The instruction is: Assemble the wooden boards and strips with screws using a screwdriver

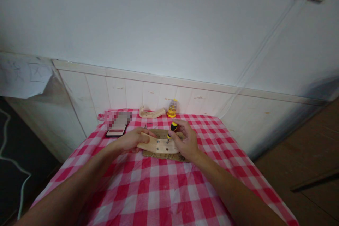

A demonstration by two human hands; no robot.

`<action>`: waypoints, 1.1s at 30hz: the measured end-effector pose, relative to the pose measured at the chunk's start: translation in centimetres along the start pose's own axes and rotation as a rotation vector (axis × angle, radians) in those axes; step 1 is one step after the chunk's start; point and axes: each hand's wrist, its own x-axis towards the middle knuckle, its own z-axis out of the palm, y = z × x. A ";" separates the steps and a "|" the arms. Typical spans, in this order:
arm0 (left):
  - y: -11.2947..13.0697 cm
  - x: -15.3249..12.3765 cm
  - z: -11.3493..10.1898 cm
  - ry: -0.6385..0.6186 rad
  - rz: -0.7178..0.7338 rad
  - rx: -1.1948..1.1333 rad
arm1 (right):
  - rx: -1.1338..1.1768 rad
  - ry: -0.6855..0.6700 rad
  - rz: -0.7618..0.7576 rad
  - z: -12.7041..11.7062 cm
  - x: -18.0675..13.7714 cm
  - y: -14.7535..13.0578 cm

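Right fingers clamp a screwdriver, left fingers a curved wooden piece toward table's far edge; one screw looks seated, rest unclear tbh.

Bare left hand is clamped, thumb on top. Bare right hand is pinching, both bare forearms angling inward.

Smooth wooden board, plastic screwdriver handle, metal screws, cloth tablecloth, matt cardboard.
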 end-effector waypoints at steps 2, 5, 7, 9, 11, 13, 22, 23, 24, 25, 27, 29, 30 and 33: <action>-0.1 0.1 -0.1 0.003 -0.002 0.000 | 0.025 -0.034 0.005 -0.2 0.0 -0.1; -0.3 0.2 -0.2 -0.004 -0.004 -0.002 | 0.031 -0.015 0.028 -0.2 0.0 -0.1; -0.4 0.3 -0.2 -0.017 0.000 -0.009 | 0.012 0.008 0.025 -0.1 0.0 -0.1; -0.5 0.3 -0.3 -0.028 0.011 -0.018 | -0.007 0.021 0.012 0.0 0.0 -0.1; -0.5 0.3 -0.3 -0.038 0.016 -0.020 | -0.025 0.028 -0.001 0.1 0.0 -0.1; -0.5 0.3 -0.3 -0.041 0.014 -0.014 | -0.045 0.034 -0.009 0.2 0.0 -0.1; -0.5 0.2 -0.3 -0.037 0.011 -0.027 | -0.068 0.083 -0.007 0.3 0.2 -0.1; -0.6 0.3 -0.3 -0.041 0.015 -0.031 | -0.053 0.081 0.008 0.3 0.2 -0.2; -0.7 0.3 -0.3 -0.043 0.017 -0.035 | -0.034 0.080 0.026 0.3 0.3 -0.3; -0.7 0.3 -0.2 -0.045 0.018 -0.038 | -0.012 0.083 0.047 0.3 0.3 -0.4; -0.8 0.4 -0.1 -0.052 0.013 -0.043 | 0.040 0.097 0.083 0.2 0.5 -0.7; -0.8 0.4 0.2 -0.054 0.007 -0.048 | 0.089 0.115 0.101 0.3 0.6 -0.9; -0.8 0.4 0.4 -0.053 0.007 -0.047 | 0.108 0.113 0.106 0.3 0.7 -1.1; -0.5 0.4 0.9 -0.043 0.006 -0.035 | 0.126 0.063 0.108 0.5 0.6 -1.4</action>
